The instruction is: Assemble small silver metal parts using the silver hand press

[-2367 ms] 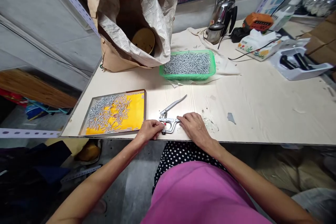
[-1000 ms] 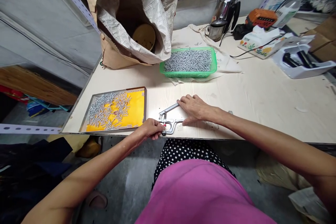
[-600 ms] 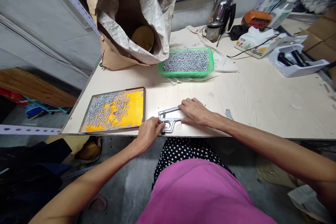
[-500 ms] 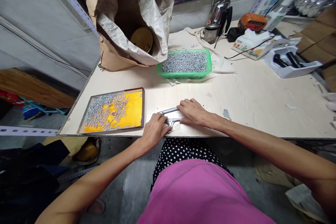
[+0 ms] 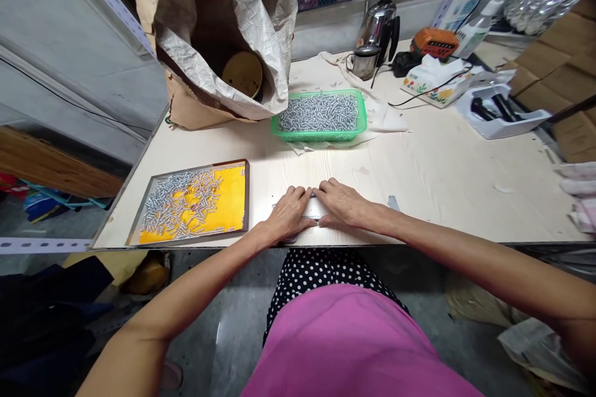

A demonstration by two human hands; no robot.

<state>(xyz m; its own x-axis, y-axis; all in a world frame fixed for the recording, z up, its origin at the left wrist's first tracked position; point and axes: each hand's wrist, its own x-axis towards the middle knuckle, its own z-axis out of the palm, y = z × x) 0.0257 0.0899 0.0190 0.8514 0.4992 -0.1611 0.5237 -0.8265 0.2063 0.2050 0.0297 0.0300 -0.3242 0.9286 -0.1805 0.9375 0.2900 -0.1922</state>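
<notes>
Close to the table's front edge, my left hand (image 5: pixel 289 213) and my right hand (image 5: pixel 342 203) come together over a grey metal frame-like part (image 5: pixel 311 218). Fingers of both hands are closed on it, with the fingertips at its far bar and the thumbs at its near bar. Most of the part is hidden under the hands, so its exact kind is unclear. To the left lies a shallow tray (image 5: pixel 246 195) with a yellow bottom and many small silver metal pins (image 5: pixel 161 201). Beyond the hands stands a green plastic basket (image 5: pixel 321 136) full of similar pins.
A large open paper sack (image 5: pixel 195 99) stands at the back left. A metal kettle (image 5: pixel 379 22), a mug (image 5: pixel 364 62), an orange battery pack (image 5: pixel 434 42), a tissue pack (image 5: pixel 428 84) and a white tray (image 5: pixel 498 127) occupy the back right. Cardboard boxes (image 5: pixel 554 43) stand far right.
My left hand has slid right and slightly up along the metal part, closer to my right hand. The part is now mostly covered. The camera view has shifted slightly.
</notes>
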